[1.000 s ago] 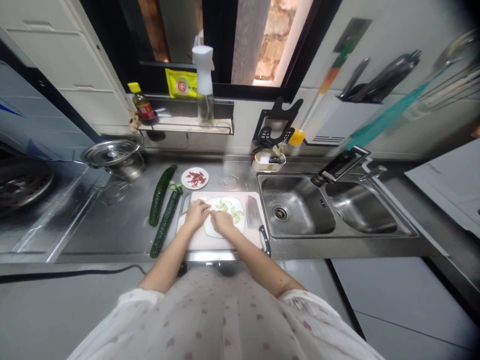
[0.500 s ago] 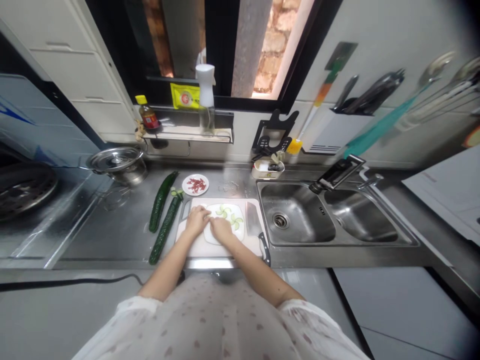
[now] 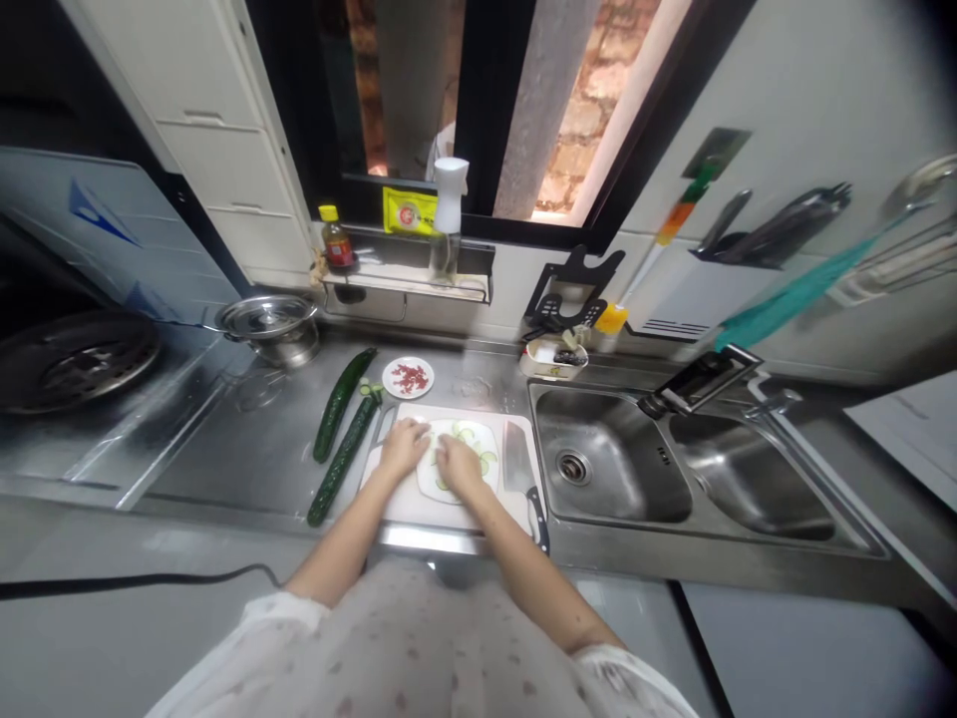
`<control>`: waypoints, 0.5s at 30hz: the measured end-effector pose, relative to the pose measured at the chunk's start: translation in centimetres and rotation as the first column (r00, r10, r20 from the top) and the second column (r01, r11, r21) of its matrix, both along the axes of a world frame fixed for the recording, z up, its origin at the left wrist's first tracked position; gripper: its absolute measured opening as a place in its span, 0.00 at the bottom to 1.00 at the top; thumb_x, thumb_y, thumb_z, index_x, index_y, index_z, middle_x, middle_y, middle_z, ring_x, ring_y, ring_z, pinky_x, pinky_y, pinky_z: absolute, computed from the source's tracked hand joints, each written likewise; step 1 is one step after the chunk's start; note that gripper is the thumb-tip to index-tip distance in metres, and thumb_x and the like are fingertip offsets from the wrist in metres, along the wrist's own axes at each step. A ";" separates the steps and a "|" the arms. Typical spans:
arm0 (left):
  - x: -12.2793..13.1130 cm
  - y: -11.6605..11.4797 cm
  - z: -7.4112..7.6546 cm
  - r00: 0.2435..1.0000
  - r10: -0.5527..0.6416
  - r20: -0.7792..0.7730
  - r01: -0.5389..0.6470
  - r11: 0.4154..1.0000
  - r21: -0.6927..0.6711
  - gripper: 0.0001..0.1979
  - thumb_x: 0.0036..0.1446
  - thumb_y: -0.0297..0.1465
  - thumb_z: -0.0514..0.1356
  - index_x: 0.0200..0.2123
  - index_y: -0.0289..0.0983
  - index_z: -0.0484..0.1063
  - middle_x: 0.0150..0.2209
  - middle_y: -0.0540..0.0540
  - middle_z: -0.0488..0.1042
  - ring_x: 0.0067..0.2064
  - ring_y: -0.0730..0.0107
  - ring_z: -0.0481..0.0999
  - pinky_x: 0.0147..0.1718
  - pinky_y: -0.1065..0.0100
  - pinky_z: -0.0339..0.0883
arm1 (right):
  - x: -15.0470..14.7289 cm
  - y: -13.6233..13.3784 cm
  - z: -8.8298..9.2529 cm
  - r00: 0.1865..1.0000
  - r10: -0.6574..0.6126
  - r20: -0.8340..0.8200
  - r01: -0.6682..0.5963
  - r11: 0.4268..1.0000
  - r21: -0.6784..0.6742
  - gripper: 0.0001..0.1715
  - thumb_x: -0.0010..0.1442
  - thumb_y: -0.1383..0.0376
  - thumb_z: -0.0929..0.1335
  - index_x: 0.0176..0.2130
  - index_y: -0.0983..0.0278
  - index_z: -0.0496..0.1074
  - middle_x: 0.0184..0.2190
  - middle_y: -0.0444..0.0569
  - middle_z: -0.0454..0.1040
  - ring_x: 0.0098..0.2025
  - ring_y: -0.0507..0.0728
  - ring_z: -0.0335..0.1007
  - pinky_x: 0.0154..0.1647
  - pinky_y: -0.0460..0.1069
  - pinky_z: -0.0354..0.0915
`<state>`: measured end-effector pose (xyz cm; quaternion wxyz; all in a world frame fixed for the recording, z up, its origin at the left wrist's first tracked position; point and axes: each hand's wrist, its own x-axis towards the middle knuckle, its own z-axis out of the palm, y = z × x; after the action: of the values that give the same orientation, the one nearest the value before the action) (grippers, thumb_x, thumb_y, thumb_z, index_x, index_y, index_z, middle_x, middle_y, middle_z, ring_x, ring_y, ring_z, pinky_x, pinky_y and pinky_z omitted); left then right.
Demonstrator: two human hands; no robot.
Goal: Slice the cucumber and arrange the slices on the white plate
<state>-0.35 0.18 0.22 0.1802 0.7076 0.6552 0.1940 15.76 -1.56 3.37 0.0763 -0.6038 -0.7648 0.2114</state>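
Observation:
A white plate rests on the pale cutting board, with green-rimmed cucumber slices laid on it. My left hand is at the plate's left edge, fingers bent together; anything between them is too small to make out. Over the plate's middle is my right hand, its fingers curled down near the slices and their tips partly hidden. A knife lies along the board's right side. Two cucumbers lie left of the board, and a small white dish of red bits stands behind it.
A double sink is at the right, with a black faucet behind it. A lidded steel pot stands at the back left. Bottles and a yellow packet are on the wall shelf.
The view has shifted, so the counter appears farther right. My right hand has moved from the plate's left part toward its middle, farther from my left hand.

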 end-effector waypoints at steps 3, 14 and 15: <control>-1.3 0.0 0.1 0.981 0.191 -0.022 -0.191 0.982 0.004 0.19 0.59 0.35 0.54 0.51 0.38 0.75 0.46 0.39 0.74 0.50 0.55 0.69 0.51 0.59 0.63 | 1.7 -0.8 0.2 0.994 -0.049 -0.094 0.053 0.997 0.048 0.20 0.66 0.63 0.60 0.53 0.64 0.72 0.48 0.54 0.76 0.49 0.57 0.71 0.47 0.47 0.60; -2.0 0.3 -0.1 0.927 0.327 -0.185 -0.344 0.936 -0.069 0.19 0.58 0.41 0.56 0.47 0.37 0.76 0.46 0.36 0.73 0.48 0.50 0.72 0.42 0.59 0.67 | 6.9 -3.4 0.7 0.936 -0.169 -0.310 0.197 0.978 0.064 0.17 0.64 0.64 0.60 0.43 0.65 0.76 0.40 0.52 0.79 0.42 0.56 0.74 0.43 0.46 0.63; -1.9 0.2 -0.1 0.926 0.328 -0.188 -0.344 0.937 -0.056 0.18 0.58 0.41 0.56 0.45 0.37 0.76 0.45 0.35 0.73 0.48 0.50 0.72 0.42 0.59 0.67 | 7.0 -3.5 0.7 0.932 -0.170 -0.320 0.201 0.977 0.066 0.18 0.64 0.64 0.60 0.44 0.65 0.76 0.40 0.52 0.79 0.42 0.57 0.74 0.43 0.47 0.64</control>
<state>-2.21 0.39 0.07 0.1166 0.5904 0.7880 0.1300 22.77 -5.03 4.11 0.2453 -0.6278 -0.6920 0.2586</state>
